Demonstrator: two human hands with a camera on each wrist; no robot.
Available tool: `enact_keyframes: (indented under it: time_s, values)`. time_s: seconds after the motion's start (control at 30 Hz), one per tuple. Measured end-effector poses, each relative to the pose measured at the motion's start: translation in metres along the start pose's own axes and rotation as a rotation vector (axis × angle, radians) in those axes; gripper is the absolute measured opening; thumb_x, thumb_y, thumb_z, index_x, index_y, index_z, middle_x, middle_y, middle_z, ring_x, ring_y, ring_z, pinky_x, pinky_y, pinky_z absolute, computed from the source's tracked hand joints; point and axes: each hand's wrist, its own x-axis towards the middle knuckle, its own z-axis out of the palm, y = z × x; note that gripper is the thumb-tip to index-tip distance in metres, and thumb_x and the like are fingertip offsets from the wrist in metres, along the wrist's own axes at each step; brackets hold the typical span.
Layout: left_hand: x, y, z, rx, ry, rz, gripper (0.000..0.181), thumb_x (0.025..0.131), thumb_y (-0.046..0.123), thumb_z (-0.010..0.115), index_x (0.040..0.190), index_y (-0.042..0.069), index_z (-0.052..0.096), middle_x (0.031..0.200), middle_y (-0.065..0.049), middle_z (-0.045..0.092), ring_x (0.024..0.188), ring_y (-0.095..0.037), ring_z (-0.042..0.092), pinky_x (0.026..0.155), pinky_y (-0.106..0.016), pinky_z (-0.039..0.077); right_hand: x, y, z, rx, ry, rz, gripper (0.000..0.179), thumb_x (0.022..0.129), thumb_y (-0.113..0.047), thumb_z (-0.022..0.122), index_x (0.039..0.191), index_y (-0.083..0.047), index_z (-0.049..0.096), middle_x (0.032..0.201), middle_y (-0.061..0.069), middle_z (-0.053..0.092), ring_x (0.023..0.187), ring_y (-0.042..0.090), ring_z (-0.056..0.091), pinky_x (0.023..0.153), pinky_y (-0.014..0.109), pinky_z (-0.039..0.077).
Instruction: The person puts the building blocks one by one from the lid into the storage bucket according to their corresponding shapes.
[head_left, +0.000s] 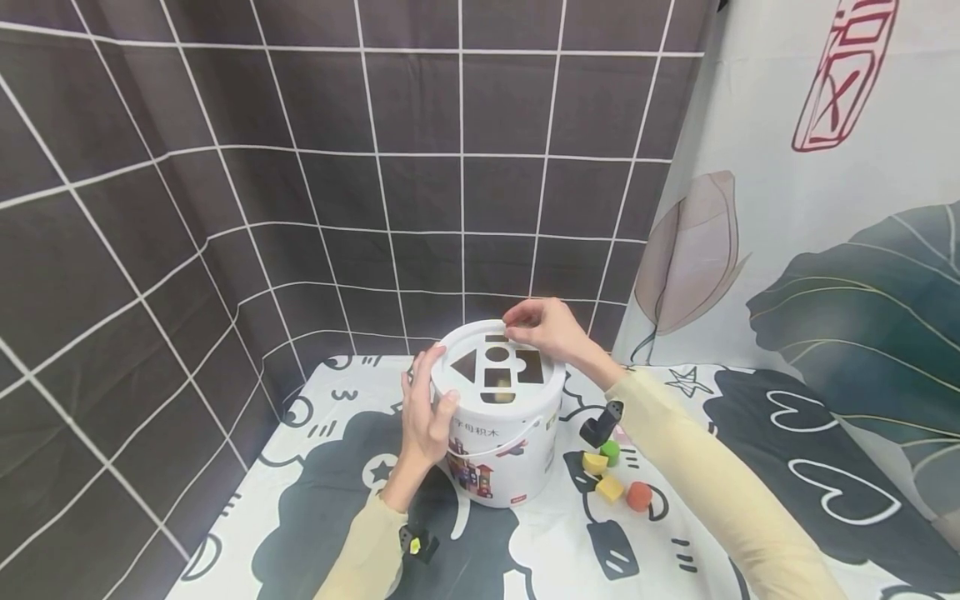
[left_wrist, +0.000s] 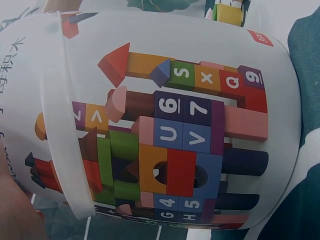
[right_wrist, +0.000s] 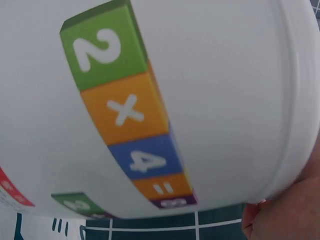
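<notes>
A white bucket (head_left: 495,458) with printed pictures of toy blocks stands on the cloth. On top is a white lid (head_left: 459,398) with cut-out shapes, among them a triangle, a circle and a square. My left hand (head_left: 423,417) rests against the bucket's left side, fingers straight up along it and thumb near the front rim. Over the far right part of the lid, my right hand (head_left: 551,329) has its thumb and fingers brought together beside the back slot. I cannot tell whether a block is between those fingertips. Something yellowish shows through the square hole.
Right of the bucket lie a green block (head_left: 610,452), yellow blocks (head_left: 610,488) and an orange-red block (head_left: 639,497). A pink piece (head_left: 621,435) shows partly behind the right wrist camera (head_left: 601,425). A dark grid curtain (head_left: 412,192) hangs behind the patterned cloth (head_left: 330,500).
</notes>
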Motion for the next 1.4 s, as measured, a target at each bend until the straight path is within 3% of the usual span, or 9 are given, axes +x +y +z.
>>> enact_keyframes:
  time_s: [0.3,0.47,0.7,1.03,1.2,1.4]
  values:
    - [0.000,0.000,0.002,-0.008,0.004,0.002,0.066,0.082,0.034,0.041,0.139,0.001,0.049,0.144,-0.021,0.051,0.136,-0.051,0.036,0.111,-0.071,0.006,-0.021,0.016,-0.028,0.009,0.060,0.054,0.020,0.089,-0.009,0.070,0.107,0.001,0.073,0.098,0.011,0.073,0.087,0.025,0.069,0.076,0.033,0.054]
    - [0.001,0.000,0.001,-0.012,0.014,0.014,0.065,0.083,0.033,0.042,0.138,0.000,0.050,0.142,-0.022,0.052,0.134,-0.053,0.037,0.111,-0.071,0.007,-0.042,0.035,-0.047,-0.037,0.058,0.089,0.024,0.090,-0.010,0.070,0.110,0.002,0.071,0.100,0.011,0.072,0.088,0.024,0.067,0.075,0.027,0.053]
    - [0.000,-0.002,0.000,-0.017,0.017,0.010,0.065,0.083,0.033,0.041,0.138,0.001,0.050,0.143,-0.022,0.051,0.136,-0.051,0.036,0.111,-0.071,0.005,-0.074,0.059,-0.065,-0.072,0.047,0.118,0.023,0.090,-0.006,0.070,0.110,0.005,0.069,0.098,0.012,0.071,0.091,0.027,0.064,0.077,0.032,0.052]
    - [-0.003,0.000,0.000,-0.020,0.013,0.004,0.064,0.084,0.033,0.042,0.139,0.001,0.050,0.144,-0.021,0.050,0.137,-0.050,0.035,0.111,-0.071,0.005,-0.116,0.091,-0.073,-0.110,0.023,0.206,0.024,0.090,-0.006,0.070,0.112,0.004,0.070,0.101,0.012,0.071,0.096,0.032,0.063,0.077,0.035,0.052]
    - [-0.002,-0.001,0.001,-0.021,0.014,0.009,0.064,0.083,0.033,0.042,0.138,0.001,0.050,0.143,-0.021,0.051,0.137,-0.050,0.036,0.111,-0.072,0.005,-0.132,0.105,-0.072,-0.130,0.033,0.211,0.023,0.090,-0.007,0.071,0.110,0.003,0.070,0.099,0.011,0.072,0.094,0.030,0.064,0.075,0.033,0.053]
    - [0.000,0.000,0.001,-0.022,0.012,0.011,0.064,0.083,0.033,0.042,0.138,0.001,0.050,0.143,-0.021,0.051,0.137,-0.050,0.035,0.111,-0.071,0.006,-0.144,0.114,-0.071,-0.133,0.050,0.249,0.023,0.089,-0.005,0.071,0.111,0.002,0.070,0.100,0.012,0.072,0.097,0.033,0.064,0.078,0.039,0.052]
